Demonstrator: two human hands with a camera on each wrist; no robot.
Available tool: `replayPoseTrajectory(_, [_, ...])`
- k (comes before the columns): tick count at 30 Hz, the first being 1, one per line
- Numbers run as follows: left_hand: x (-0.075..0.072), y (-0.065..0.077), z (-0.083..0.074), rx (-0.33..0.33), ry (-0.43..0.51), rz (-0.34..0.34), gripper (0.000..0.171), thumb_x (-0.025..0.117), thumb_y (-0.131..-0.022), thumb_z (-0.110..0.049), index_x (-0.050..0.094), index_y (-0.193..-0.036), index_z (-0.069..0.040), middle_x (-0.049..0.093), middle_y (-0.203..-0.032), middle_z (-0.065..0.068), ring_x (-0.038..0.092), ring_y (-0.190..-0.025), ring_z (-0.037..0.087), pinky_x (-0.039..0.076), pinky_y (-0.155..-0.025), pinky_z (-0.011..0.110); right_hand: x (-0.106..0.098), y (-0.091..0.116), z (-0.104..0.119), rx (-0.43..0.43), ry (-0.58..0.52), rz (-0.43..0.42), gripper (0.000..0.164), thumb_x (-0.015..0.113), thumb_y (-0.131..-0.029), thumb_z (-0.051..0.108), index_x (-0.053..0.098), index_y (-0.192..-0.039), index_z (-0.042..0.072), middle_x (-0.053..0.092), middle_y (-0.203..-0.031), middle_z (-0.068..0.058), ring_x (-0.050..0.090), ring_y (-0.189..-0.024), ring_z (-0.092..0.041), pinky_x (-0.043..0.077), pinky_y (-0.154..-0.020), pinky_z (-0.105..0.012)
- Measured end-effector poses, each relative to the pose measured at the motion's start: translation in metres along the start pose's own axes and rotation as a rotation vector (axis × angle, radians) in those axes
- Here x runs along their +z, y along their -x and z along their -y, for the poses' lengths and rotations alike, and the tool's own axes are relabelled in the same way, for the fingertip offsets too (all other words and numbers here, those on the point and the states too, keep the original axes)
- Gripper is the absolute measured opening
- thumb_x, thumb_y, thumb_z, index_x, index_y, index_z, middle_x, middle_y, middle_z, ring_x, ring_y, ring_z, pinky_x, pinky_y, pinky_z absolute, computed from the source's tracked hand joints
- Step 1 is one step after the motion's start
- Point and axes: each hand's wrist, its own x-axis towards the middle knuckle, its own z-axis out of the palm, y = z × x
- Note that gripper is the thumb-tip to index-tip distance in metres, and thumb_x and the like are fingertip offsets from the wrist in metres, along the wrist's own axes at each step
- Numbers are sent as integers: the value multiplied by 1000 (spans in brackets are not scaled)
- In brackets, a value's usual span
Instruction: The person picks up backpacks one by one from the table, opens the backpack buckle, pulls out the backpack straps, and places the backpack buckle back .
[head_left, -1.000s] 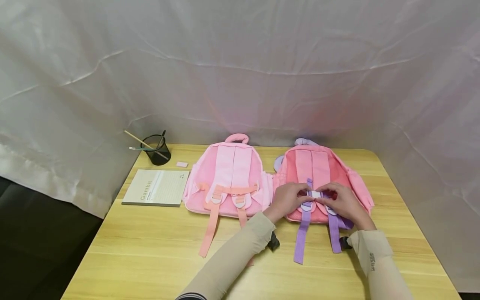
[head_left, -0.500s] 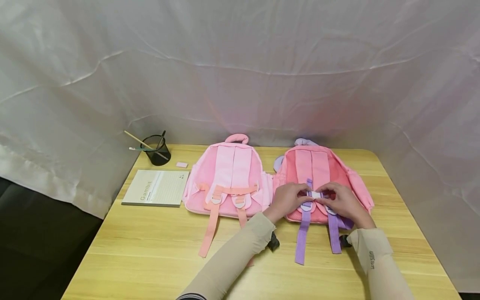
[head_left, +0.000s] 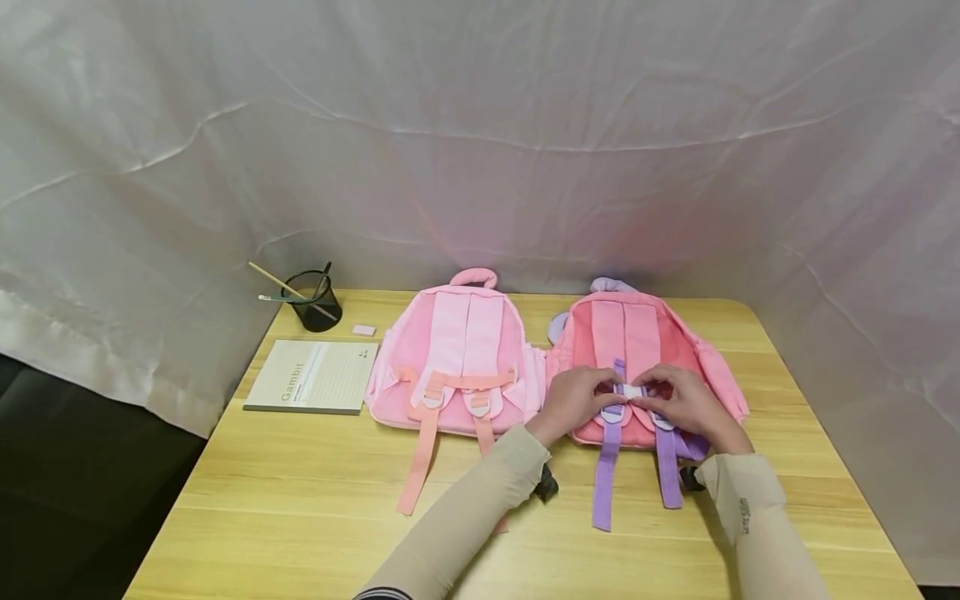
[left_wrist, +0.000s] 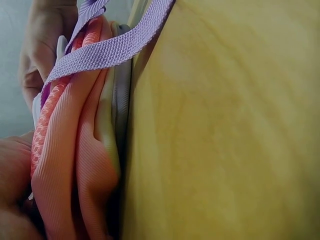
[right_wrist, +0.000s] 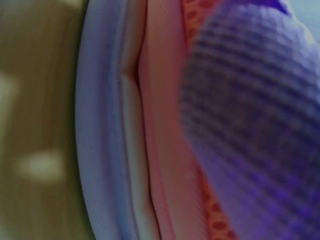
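A coral-pink backpack (head_left: 678, 329) lies strap side up at the right of the table. Across its straps runs a short purple band with a white buckle (head_left: 630, 390). My left hand (head_left: 573, 402) pinches the buckle's left end between thumb and fingers. At its right end, my right hand (head_left: 688, 404) pinches the other side. Two purple strap tails (head_left: 606, 475) hang toward me over the bag's lower edge. In the left wrist view a purple strap (left_wrist: 107, 55) crosses the bag's side. A blurred purple strap (right_wrist: 255, 110) covers much of the right wrist view, where the hand is hidden.
A light pink backpack (head_left: 480, 325) with orange straps lies against the left side of the coral one. Farther left are a notebook (head_left: 311, 375), a small pink eraser (head_left: 364, 330) and a black mesh pen cup (head_left: 318, 310) holding pencils. A grey curtain (head_left: 480, 150) closes the back.
Both hands keep their pinch on the buckle and hardly shift. The purple strap tails have moved very slightly.
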Motion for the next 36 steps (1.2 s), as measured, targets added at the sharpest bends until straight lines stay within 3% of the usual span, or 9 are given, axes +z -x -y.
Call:
replayPoseTrajectory(9, [2,-1,0,-4,10,3,24,73,-94,-48,75,-111,-32,74,-91,-17,65,-83,-1,45,-71,17,-1,0,-3,-18,-27,-10,18,84,-87,12,76,-103,12,70,-92,-1,60,-83,-12,50,-75,-23])
replayPoseTrajectory(15, [-3,-1,0,-12,42,8,22,73,-94,-48,75,-108,-30,72,-86,-17,61,-76,-2,42,-68,16,-7,2,-4,30,21,-7,16,84,-88,16,76,-102,15,69,-92,1,57,-83,-15,49,-76,-25])
replayPoseTrajectory(25, [-3,-1,1,-11,84,5,24,73,-94,-46,76,-110,-28,76,-92,-14,64,-80,-2,44,-70,15,-11,7,-8,132,-20,-3,27,82,-90,30,74,-108,13,70,-100,-5,62,-87,-18,52,-78,-22])
replayPoseTrajectory(36, [-4,1,0,-27,106,14,25,73,-94,-47,75,-111,-28,75,-92,-14,62,-80,-2,45,-72,14,-13,10,-9,151,-30,-6,29,82,-90,31,74,-109,12,70,-101,-6,61,-87,-18,51,-77,-19])
